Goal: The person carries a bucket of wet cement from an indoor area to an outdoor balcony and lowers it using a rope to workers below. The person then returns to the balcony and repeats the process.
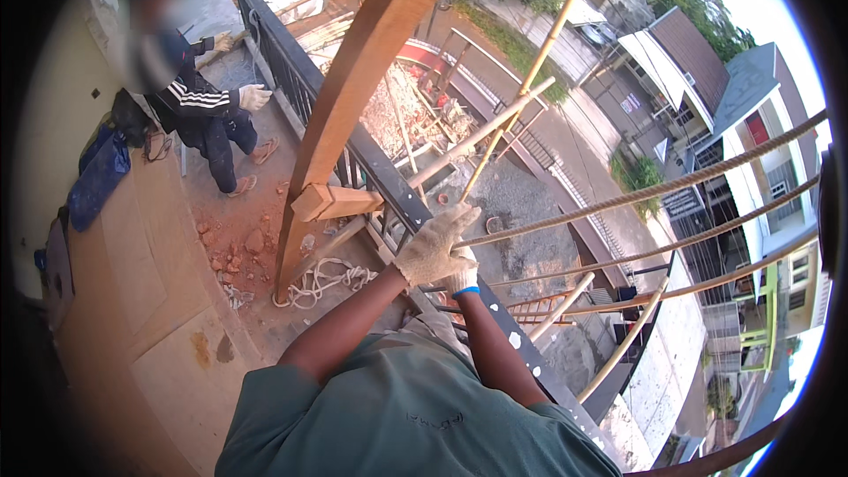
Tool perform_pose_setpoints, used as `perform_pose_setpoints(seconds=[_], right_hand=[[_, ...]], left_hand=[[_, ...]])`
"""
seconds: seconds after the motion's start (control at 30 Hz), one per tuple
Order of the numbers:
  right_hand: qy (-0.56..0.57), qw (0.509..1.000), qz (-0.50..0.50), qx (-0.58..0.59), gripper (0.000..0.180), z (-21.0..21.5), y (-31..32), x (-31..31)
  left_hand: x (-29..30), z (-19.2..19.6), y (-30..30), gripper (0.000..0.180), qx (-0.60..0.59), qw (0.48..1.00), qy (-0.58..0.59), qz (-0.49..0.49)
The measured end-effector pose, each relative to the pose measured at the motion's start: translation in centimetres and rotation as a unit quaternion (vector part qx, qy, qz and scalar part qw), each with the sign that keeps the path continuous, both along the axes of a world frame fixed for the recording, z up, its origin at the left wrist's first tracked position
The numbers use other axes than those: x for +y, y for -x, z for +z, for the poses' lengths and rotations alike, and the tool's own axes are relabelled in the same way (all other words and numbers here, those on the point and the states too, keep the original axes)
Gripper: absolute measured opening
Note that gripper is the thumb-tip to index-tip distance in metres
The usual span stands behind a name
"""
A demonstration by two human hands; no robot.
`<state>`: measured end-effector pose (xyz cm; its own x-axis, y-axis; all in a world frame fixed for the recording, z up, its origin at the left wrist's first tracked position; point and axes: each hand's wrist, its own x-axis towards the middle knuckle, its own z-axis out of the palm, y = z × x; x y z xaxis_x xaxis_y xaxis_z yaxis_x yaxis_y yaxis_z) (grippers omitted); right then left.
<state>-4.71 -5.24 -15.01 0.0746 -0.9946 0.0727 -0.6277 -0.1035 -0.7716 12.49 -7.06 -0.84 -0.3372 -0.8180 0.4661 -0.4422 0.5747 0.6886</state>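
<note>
The left hand (435, 245), in a knit work glove, is closed around a rope (636, 197) at the centre of the frame; the rope runs taut to the upper right. The right hand (463, 281), also gloved, sits just below it, mostly hidden, so its grip cannot be told. Both reach over a dark railing (389, 181). A loose white rope (322, 280) lies on the balcony floor (168, 300) beside a curved wooden beam (353, 79). Another person (190, 102) stands at upper left.
</note>
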Motion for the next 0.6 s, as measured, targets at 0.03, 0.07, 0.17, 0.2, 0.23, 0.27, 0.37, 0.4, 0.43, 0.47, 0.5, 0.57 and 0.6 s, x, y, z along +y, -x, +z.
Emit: perform_pose_setpoints(seconds=[0.03,0.07,0.17,0.2,0.23,0.27,0.37,0.4,0.43,0.47,0.5,0.57,0.6], right_hand=[[0.030,0.999,0.024,0.032,0.037,-1.0,1.2,0.8],[0.067,0.994,0.055,0.061,0.039,-1.3,1.7,0.8],[0.088,0.983,0.115,0.117,0.044,-1.7,2.2,0.0],[0.036,0.985,0.127,0.109,0.044,-0.9,3.0,-0.1],[-0.020,0.986,0.136,0.097,0.045,0.0,3.7,0.5],[-0.063,0.994,0.090,-0.006,0.044,3.8,3.7,1.7],[-0.053,0.990,-0.048,-0.119,0.040,7.8,9.7,5.9],[-0.060,0.974,-0.132,-0.176,0.034,7.9,11.8,6.8],[-0.071,0.947,-0.214,-0.231,0.031,7.5,13.7,7.8],[-0.084,0.912,-0.283,-0.284,0.032,6.7,15.9,8.4],[-0.100,0.869,-0.352,-0.332,0.033,5.7,18.6,8.8],[-0.195,0.783,-0.405,-0.430,0.035,2.5,25.1,9.2],[-0.241,0.787,-0.386,-0.416,0.039,0.6,28.4,9.5]], left_hand=[[-0.6,2.1,3.1,0.090,-0.003,0.999,0.033,-0.002],[-1.3,2.4,5.6,0.085,0.020,0.997,-0.063,-0.044],[-3.6,0.9,10.4,0.063,0.025,0.955,-0.271,-0.121],[-4.6,0.0,10.1,0.051,0.003,0.951,-0.286,-0.116],[-5.3,-0.9,9.8,0.041,-0.021,0.945,-0.304,-0.116],[-4.8,0.1,8.9,0.029,0.050,0.929,-0.362,-0.063],[-6.0,-3.4,7.2,0.029,0.013,0.940,-0.340,0.021],[-6.5,-4.8,6.7,0.028,0.044,0.917,-0.392,0.061],[-6.9,-6.5,6.0,0.027,0.074,0.886,-0.445,0.104],[-7.3,-8.6,5.0,0.026,0.098,0.880,-0.453,0.103],[-6.9,-9.2,5.0,0.027,0.154,0.857,-0.473,0.135],[-6.4,-9.8,4.7,0.027,0.147,0.848,-0.486,0.153],[-6.1,-10.2,4.7,0.027,0.175,0.846,-0.477,0.164]])
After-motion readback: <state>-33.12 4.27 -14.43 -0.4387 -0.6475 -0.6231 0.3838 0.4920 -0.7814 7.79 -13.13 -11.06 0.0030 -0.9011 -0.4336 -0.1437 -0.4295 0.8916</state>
